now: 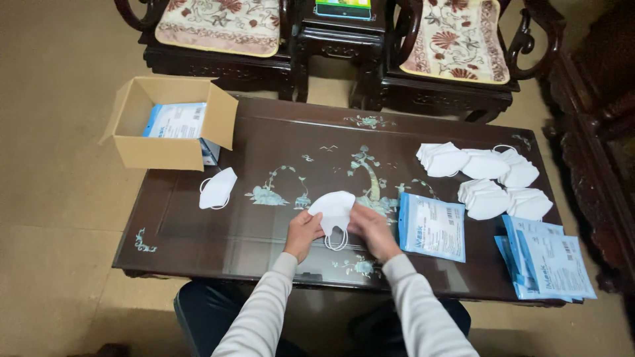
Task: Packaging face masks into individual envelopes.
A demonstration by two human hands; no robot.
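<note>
Looking down from the head camera, a long dark lacquered desk (278, 129) with pale inlaid trees and birds fills the middle of the view, standing on a tan floor (53, 218). Both hands are over its near edge: the left hand (303, 233) and the right hand (372, 230) each pinch one side of a white folded mask (334, 208), held just above the desk top, its ear loops dangling between the wrists. On the desk's far left corner sits an open cardboard box (135, 149) with a blue-and-white packet standing inside, and a single loose mask (217, 188) lies just beside it. To the right, a blue-and-white pouch (432, 227) lies flat near the right hand; further right comes a stack of the same pouches (549, 261), with piles of white masks (486, 178) behind them. Beyond the desk stand two dark carved chairs (456, 92) with floral cushions, a small side table (340, 39) between them.
</note>
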